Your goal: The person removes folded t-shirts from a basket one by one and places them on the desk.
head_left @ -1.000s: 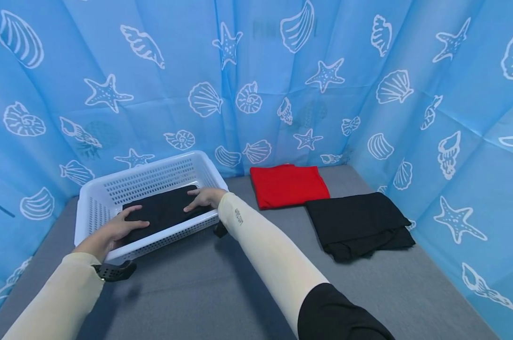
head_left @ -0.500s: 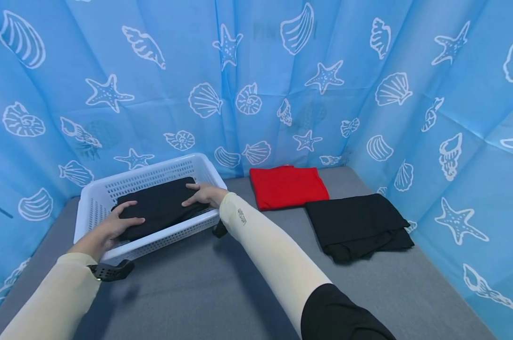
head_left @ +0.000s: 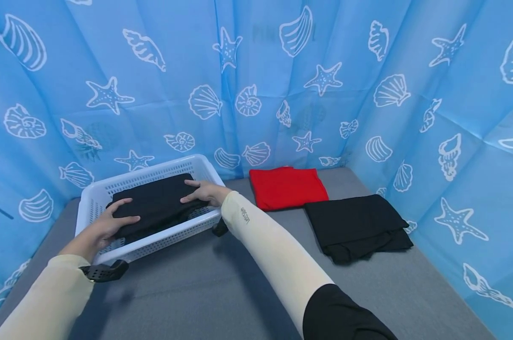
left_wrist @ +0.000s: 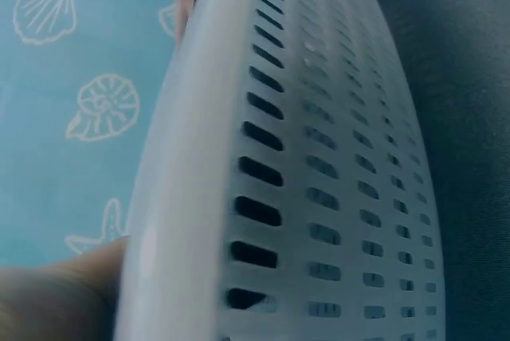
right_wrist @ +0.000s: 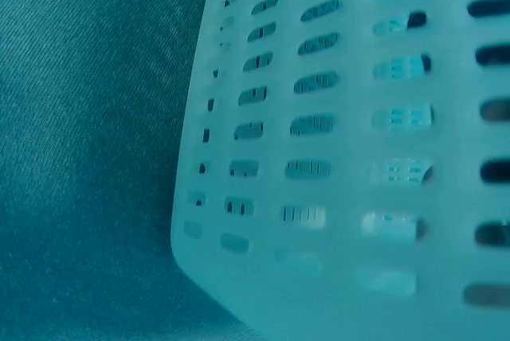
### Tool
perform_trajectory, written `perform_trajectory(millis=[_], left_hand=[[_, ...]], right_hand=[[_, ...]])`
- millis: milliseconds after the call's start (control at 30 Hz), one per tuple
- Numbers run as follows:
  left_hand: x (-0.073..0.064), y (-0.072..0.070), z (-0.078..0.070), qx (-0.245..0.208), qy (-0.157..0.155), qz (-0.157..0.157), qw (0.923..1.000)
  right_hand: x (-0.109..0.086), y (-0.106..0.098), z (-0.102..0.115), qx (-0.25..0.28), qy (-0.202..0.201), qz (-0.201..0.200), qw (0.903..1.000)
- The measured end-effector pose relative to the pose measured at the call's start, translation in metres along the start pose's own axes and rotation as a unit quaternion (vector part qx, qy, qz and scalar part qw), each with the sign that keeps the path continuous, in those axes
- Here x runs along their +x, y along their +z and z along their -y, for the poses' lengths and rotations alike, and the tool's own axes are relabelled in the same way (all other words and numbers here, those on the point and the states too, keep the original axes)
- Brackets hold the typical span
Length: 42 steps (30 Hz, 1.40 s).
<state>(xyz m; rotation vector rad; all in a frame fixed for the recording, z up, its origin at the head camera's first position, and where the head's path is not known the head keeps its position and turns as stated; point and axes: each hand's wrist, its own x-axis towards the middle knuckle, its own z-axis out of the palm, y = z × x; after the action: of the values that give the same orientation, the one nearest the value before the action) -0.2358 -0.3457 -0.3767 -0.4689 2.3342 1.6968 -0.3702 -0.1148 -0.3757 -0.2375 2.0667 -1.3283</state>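
Note:
A folded black cloth (head_left: 156, 200) is raised inside a white plastic basket (head_left: 167, 244) at the left of the head view. My left hand (head_left: 109, 221) grips its left end, with the thumb and fingers spread over the top. At the cloth's right end, my right hand (head_left: 205, 192) holds it in a similar way. The undersides of both grips are hidden. The left wrist view is mostly the slotted basket wall (left_wrist: 319, 158), with a blurred part of the left hand (left_wrist: 64, 289) at lower left. Only basket wall (right_wrist: 351, 197) and grey surface show in the right wrist view.
A folded red cloth (head_left: 288, 188) lies right of the basket near the curtain. Partly against it lies another folded black cloth (head_left: 358, 224), its front edge rumpled. A blue shell-print curtain (head_left: 256, 71) bounds the grey surface (head_left: 222, 293) at the back and right.
The black cloth has risen in the basket and shifted slightly left and away, both hands moving with it. More of the basket's floor shows beside it. The other cloths stay put.

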Motion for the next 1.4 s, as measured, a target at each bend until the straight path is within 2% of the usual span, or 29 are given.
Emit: perform_trajectory(millis=[200, 367, 600, 800, 1033, 1400], left_hand=[[-0.003, -0.005, 0.0, 0.01, 0.016, 0.004, 0.9998], [-0.009, -0.005, -0.005, 0.007, 0.036, 0.017, 0.9992], [-0.019, -0.003, -0.013, 0.007, 0.056, 0.018, 0.9982], [-0.024, -0.003, -0.013, 0.019, 0.073, 0.022, 0.9969], [-0.034, -0.002, -0.011, 0.018, 0.108, 0.025, 0.9937], [-0.051, 0.007, -0.016, 0.032, 0.118, 0.025, 0.9921]], right_hand=[[-0.008, -0.007, 0.001, -0.012, -0.036, 0.025, 0.999], [-0.016, -0.012, 0.003, -0.005, -0.048, 0.021, 0.9986], [-0.029, -0.016, 0.006, 0.012, -0.064, 0.002, 0.9979], [-0.042, -0.018, 0.006, 0.011, -0.094, 0.002, 0.9955], [-0.056, -0.02, 0.005, 0.017, -0.104, 0.005, 0.9944], [-0.073, -0.025, -0.01, 0.039, -0.127, -0.005, 0.9911]])
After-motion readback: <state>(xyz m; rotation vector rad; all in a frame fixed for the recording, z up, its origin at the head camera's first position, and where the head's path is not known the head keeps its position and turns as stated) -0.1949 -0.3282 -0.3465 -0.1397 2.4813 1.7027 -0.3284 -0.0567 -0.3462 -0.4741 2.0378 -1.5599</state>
